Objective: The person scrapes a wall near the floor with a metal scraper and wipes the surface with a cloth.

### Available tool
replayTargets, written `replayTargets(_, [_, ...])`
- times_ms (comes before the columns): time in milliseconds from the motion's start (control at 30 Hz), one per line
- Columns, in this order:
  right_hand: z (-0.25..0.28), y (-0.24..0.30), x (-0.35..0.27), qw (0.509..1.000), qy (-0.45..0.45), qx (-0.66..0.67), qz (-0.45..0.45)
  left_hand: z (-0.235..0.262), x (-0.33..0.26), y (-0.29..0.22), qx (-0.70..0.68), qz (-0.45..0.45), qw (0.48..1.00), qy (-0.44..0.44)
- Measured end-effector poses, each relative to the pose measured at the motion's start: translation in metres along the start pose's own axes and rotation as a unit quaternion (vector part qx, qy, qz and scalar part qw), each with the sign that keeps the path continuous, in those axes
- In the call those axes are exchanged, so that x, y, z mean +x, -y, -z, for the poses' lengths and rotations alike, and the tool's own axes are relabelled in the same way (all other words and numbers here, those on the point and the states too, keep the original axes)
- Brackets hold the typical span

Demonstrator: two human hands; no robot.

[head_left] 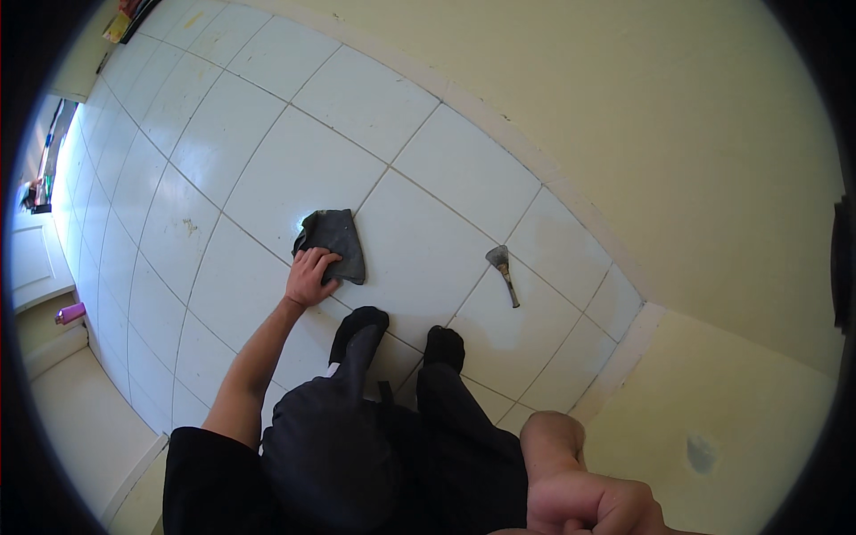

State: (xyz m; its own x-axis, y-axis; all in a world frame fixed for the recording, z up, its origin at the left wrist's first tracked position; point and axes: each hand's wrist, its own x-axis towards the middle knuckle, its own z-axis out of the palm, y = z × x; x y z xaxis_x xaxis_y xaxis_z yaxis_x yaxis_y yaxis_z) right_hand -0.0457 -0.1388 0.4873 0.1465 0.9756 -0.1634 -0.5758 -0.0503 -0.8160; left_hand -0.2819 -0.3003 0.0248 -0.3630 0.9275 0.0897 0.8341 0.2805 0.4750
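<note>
My left hand [312, 275] reaches out to the floor and presses on a dark grey cloth [343, 242], its fingers bent over the near edge. The cloth lies folded on the white tiles, one corner raised at its far left. Close to my body at the lower right, my right hand [602, 506] is curled closed; nothing shows in it, and the lower frame edge cuts off part of it. A scraper [505, 272] with a wide grey blade and a worn handle rests on the tiles right of the cloth, apart from both hands.
My feet in black socks [361, 328] stand just behind the cloth. Beyond the tiled floor [294, 169], a cream wall [642, 125] runs along the far and right sides. A pink bottle [69, 313] lies at the left, near a white door [40, 259]. Brownish smudges mark some tiles.
</note>
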Motion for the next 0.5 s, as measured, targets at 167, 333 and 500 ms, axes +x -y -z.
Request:
replayTargets(167, [-0.027, 0.004, -0.001, 0.980, -0.115, 0.138, -0.085, -0.001, 0.000, 0.000, -0.005, 0.000, 1.000, -0.002])
replayTargets(333, [-0.006, -0.010, 0.019, 0.948, -0.021, 0.315, -0.036, 0.001, 0.004, -0.001, -0.003, -0.007, 1.000, -0.008])
replayTargets(500, [0.009, 0.037, 0.009, 0.990, 0.032, 0.059, -0.126, 0.001, -0.001, 0.000, -0.007, -0.003, 1.000, -0.006])
